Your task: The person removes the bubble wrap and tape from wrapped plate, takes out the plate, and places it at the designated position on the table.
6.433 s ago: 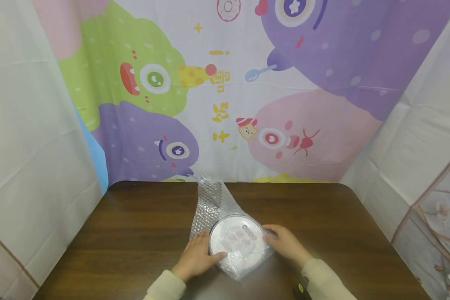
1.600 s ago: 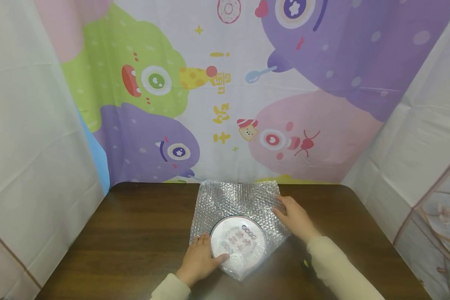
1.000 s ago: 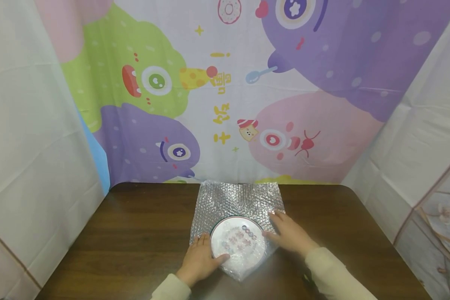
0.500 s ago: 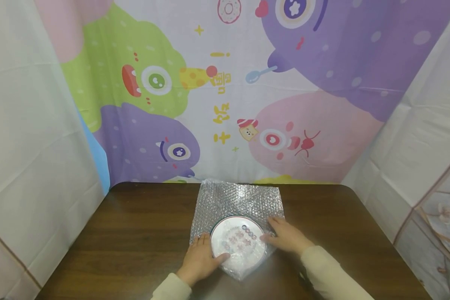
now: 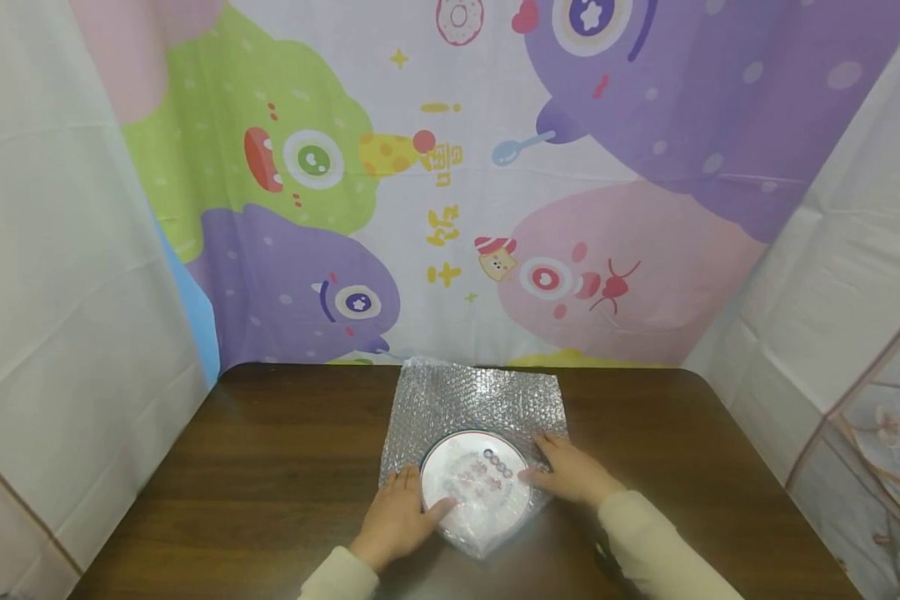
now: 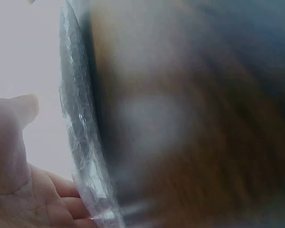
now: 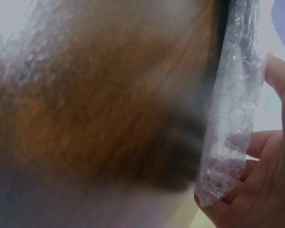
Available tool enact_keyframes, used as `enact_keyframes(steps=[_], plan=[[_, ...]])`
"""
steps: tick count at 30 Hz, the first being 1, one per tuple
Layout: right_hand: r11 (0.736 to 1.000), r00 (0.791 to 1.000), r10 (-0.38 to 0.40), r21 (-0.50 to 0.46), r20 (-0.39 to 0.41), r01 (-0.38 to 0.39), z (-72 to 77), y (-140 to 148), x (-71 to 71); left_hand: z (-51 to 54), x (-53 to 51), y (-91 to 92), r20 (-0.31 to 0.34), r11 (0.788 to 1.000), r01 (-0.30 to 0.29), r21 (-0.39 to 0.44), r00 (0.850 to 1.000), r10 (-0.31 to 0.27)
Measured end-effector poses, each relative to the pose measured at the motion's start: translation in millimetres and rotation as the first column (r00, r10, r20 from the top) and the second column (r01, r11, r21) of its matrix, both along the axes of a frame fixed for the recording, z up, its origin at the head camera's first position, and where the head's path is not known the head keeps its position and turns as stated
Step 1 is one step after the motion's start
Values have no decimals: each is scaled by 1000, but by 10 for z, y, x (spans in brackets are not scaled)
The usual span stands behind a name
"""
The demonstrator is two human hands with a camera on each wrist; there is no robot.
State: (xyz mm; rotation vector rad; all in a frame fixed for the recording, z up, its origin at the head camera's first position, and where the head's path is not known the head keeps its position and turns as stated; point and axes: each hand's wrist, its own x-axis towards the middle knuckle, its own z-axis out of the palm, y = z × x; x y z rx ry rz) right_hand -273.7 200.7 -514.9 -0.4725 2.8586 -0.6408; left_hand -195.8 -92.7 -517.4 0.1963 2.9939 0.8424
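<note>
Lying in bubble wrap (image 5: 472, 400) on the bench (image 5: 285, 442), the plate (image 5: 483, 483) was seen between the left hand (image 5: 397, 517) and the right hand (image 5: 576, 475), both loosely spread and laid on the bubble wrap.

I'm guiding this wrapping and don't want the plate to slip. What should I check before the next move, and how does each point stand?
1. Plate lying on the table, not tipped: ok, as far as the head view shows.
2. Left hand steadying it: ok, at the left edge with the thumb over the rim.
3. Right hand in contact: ok, touching the wrapped right edge.
4. Far part of the bubble wrap folded over the plate: not ok, it lies spread out beyond it.
5. Wrap intact underneath: cannot tell, the underside is hidden.
</note>
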Motion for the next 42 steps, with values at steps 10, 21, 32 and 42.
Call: enact_keyframes(steps=[10,21,32,42], plan=[[1000,1000,-8,-4,4,8,0,-7,-7,10,5,-109,-31,996,34,79,999,-31],[1000,1000,2,-6,-13,-2,-1,-13,-12,6,-46,-148,-94,998,55,13,994,-54],[1000,999,16,3,-39,-16,12,-21,1,-8,-76,-149,-13,997,67,23,998,-67],[996,977,68,-44,-203,-79,140,-135,38,2,-78,-139,6,998,62,15,998,-63]])
